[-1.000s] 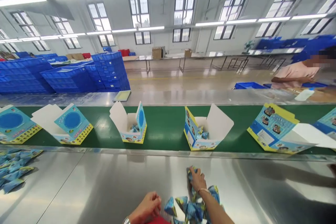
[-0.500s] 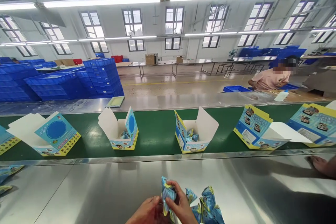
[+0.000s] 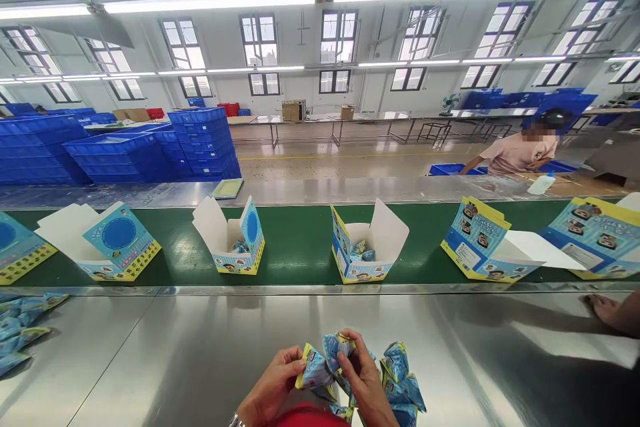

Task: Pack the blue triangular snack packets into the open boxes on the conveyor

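Note:
My left hand (image 3: pixel 273 383) and my right hand (image 3: pixel 363 380) are close together at the bottom of the view, above a steel bench top (image 3: pixel 200 360). The left pinches a triangular blue foil packet (image 3: pixel 315 370), and the right grips another (image 3: pixel 336 350). Just right of them lies a small heap of the same packets (image 3: pixel 400 373). A larger heap (image 3: pixel 20 327) sits at the far left of the bench. Open printed cartons stand on the green conveyor belt (image 3: pixel 295 247), out of reach of both hands; a carton (image 3: pixel 363 247) holds several packets.
Further cartons (image 3: pixel 490 243) lie on the belt. A co-worker's hand (image 3: pixel 605 310) rests at the bench's right edge. Across the belt, a person in a pink shirt (image 3: pixel 523 152) works at a table, with stacked blue crates (image 3: pixel 200 143) at the back left.
My right hand has left the heap and come to my left hand, both now gripping packets. The view has swung level, and a co-worker's hand has appeared at the right.

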The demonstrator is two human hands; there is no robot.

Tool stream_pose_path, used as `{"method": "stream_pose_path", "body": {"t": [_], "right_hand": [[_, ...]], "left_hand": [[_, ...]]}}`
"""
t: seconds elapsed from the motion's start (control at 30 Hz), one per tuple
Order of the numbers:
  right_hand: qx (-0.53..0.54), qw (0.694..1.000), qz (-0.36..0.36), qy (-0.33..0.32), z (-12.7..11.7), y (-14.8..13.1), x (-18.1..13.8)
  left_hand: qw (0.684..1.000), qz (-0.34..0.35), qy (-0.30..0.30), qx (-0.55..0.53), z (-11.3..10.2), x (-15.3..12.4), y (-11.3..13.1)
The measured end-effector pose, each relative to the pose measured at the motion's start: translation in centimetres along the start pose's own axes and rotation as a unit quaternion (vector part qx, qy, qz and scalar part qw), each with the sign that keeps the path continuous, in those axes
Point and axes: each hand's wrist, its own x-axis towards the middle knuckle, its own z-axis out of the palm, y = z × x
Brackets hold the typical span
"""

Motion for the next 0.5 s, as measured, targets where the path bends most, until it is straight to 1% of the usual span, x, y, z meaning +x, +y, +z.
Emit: {"method": "stream_pose_path", "body": {"t": [0.07,0.13,0.17,0.23,0.3,0.4,0.5], "right_hand": [[0.061,0.997,0.039,0.005,-1.4,-1.0,-0.6],[0.112,0.992,0.056,0.013,-3.0,-1.6,-0.8],[0.115,0.992,0.055,0.013,-3.8,-1.8,-0.7],[0.065,0.997,0.040,0.011,-5.2,-1.8,-0.4],[0.023,0.999,0.033,0.023,-6.3,-1.6,-0.2],[0.063,0.995,0.044,0.065,-7.2,-1.0,-0.7],[0.049,0.994,0.047,0.081,-7.3,-0.5,-1.8]], "left_hand": [[0.999,0.012,-0.018,-0.036,0.7,-0.9,0.5],[0.999,0.012,-0.028,-0.039,1.3,-1.5,0.6],[1.000,0.017,-0.018,-0.017,1.6,-1.5,0.5],[0.998,0.037,0.015,0.047,2.0,-1.3,-0.1],[0.996,0.050,0.026,0.076,2.4,-0.9,-0.7],[0.995,0.054,0.010,0.085,2.9,-0.4,-1.5],[0.987,0.066,0.050,0.137,3.4,0.0,-2.0]]}}
